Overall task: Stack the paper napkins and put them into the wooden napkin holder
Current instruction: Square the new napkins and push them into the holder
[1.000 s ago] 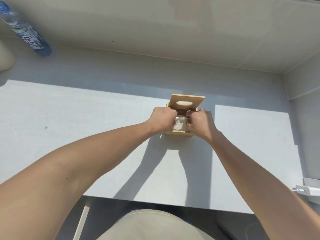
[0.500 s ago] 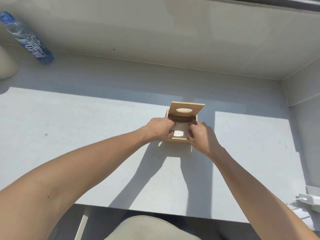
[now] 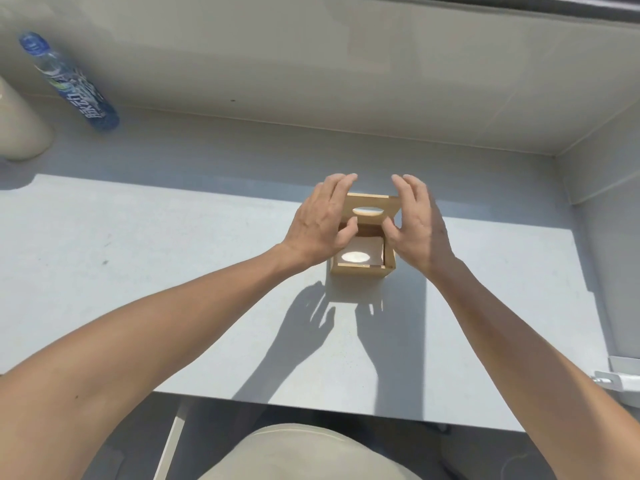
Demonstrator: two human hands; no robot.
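A small wooden napkin holder [image 3: 360, 270] stands on the grey table, its lid [image 3: 370, 202] tilted up at the back with an oval slot in it. White paper napkins [image 3: 363, 252] lie flat inside the box, with an oval patch of sunlight on them. My left hand [image 3: 320, 225] hovers over the box's left side, fingers spread, fingertips by the lid's left edge. On the other side my right hand [image 3: 417, 225] is up, fingers apart, thumb near the lid's right edge. Neither hand holds anything.
A blue-capped water bottle [image 3: 71, 83] stands at the far left by the wall, next to a cream cylinder [image 3: 20, 129]. A white charger [image 3: 620, 381] lies at the right edge. The table's near edge [image 3: 311, 407] runs just above my lap.
Both hands have come up out of the box and opened, leaving the napkins lying flat inside. They now flank the raised lid.
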